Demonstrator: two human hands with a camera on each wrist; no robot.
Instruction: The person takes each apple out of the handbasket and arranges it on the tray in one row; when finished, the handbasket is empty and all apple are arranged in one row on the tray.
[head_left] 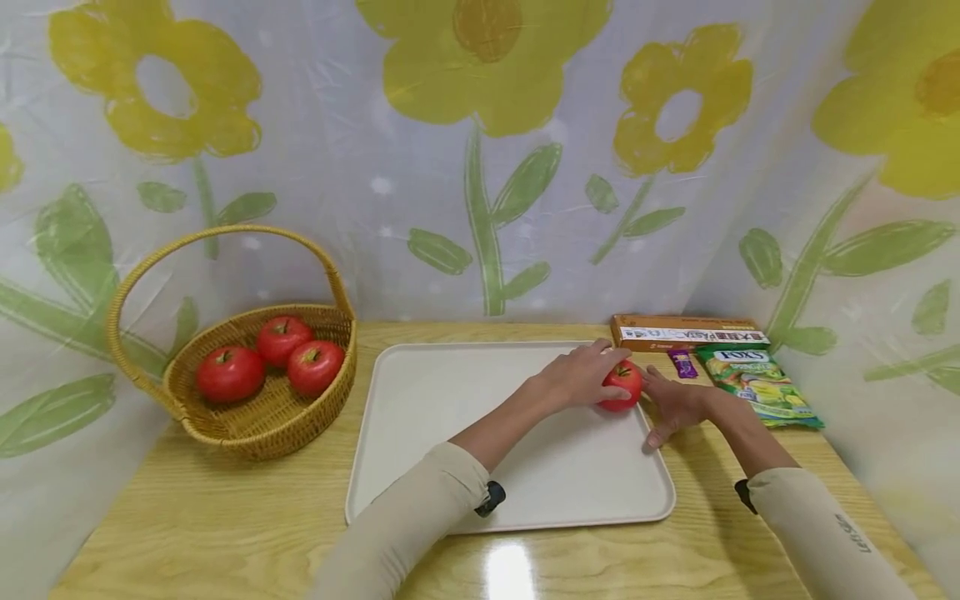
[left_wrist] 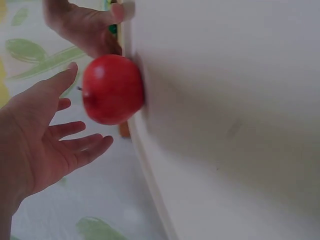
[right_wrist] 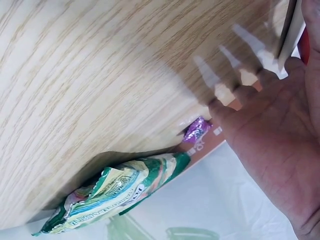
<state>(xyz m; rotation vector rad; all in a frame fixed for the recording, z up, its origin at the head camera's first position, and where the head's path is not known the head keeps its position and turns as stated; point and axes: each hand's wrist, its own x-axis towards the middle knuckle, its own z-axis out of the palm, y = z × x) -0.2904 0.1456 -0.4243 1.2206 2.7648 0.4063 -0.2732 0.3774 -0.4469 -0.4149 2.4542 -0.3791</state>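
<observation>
A red apple (head_left: 623, 385) sits on the white tray (head_left: 465, 433), close to its right rim. My left hand (head_left: 581, 377) reaches over the tray to it. In the left wrist view, the fingers of the left hand (left_wrist: 42, 135) are spread beside the apple (left_wrist: 113, 90), with a gap showing between. On the apple's other side, my right hand (head_left: 678, 406) is at the tray's right rim, its thumb right at the edge. The right wrist view shows the palm of the right hand (right_wrist: 280, 135) with its fingers extended and nothing in them.
On the left stands a wicker basket (head_left: 258, 433) with a tall handle, holding 3 red apples (head_left: 231, 374). Beyond the right hand lie a brown pasta box (head_left: 686, 333), a small purple packet (head_left: 682, 363) and a green Fox's bag (head_left: 761, 387). Flowered curtains enclose the wooden table (head_left: 247, 525).
</observation>
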